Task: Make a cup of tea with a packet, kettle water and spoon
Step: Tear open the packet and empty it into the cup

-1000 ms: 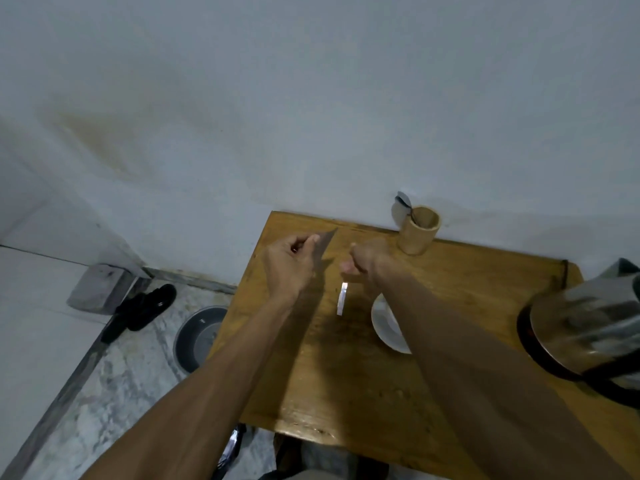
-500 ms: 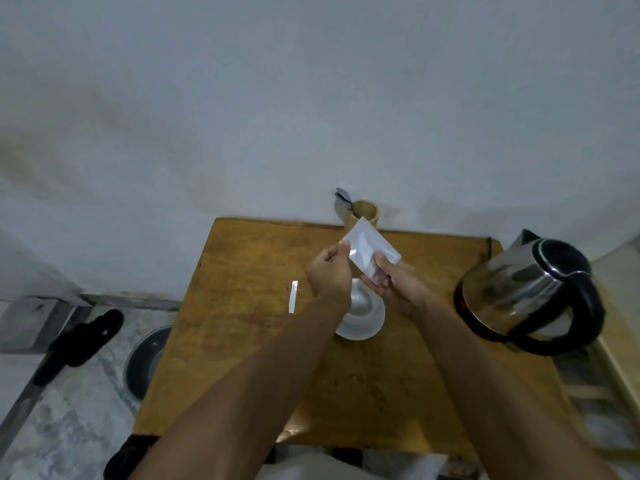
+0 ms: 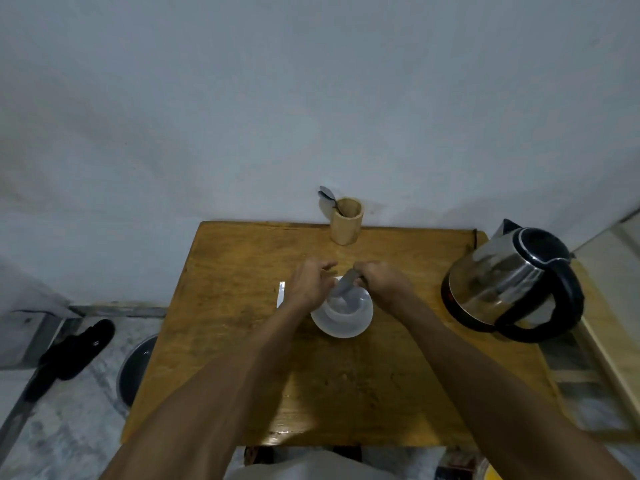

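A white cup point(image 3: 349, 304) stands on a white saucer point(image 3: 341, 328) in the middle of the wooden table point(image 3: 242, 341). My right hand point(image 3: 384, 282) pinches the silvery tea packet point(image 3: 344, 288), tilted mouth-down into the cup. My left hand point(image 3: 310, 282) sits against the cup's left side with fingers curled close to the packet; whether it grips anything is hidden. The torn-off packet strip point(image 3: 281, 294) lies on the table left of my left hand. A spoon point(image 3: 327, 195) stands in a wooden holder point(image 3: 345, 221) at the back edge. The steel kettle point(image 3: 512, 282) stands at the right.
The table stands against a pale wall. On the floor at the left are a black sandal point(image 3: 74, 348) and a dark round bin point(image 3: 136, 368). A wooden frame point(image 3: 609, 341) runs along the table's right side, behind the kettle.
Both hands brought the packet from the table's left over to the cup, then lowered and tipped it in. The view swung right, bringing the whole kettle into view.
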